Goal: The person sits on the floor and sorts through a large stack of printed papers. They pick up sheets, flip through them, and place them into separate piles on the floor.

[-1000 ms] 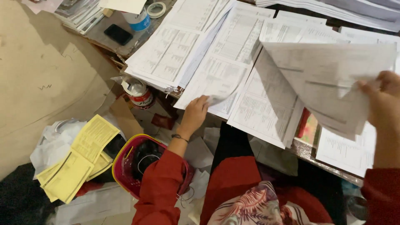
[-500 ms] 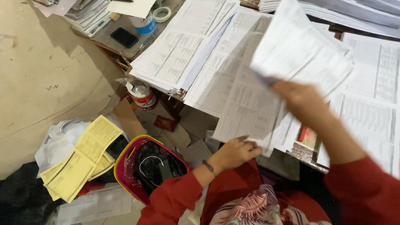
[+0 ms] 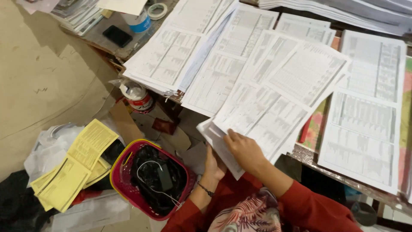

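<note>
Two hands (image 3: 242, 148) (image 3: 213, 165) grip one printed-sheet stack (image 3: 266, 111)

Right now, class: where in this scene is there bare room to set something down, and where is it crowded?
Free: the tan floor left of the desk, above the yellow papers. Crowded: the desk, covered in printed sheets, where the right hand and left hand hold a stack; the red basket is full.

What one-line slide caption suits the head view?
Both hands, left hand and right hand, gather printed sheets at a paper-covered table's edge.
</note>
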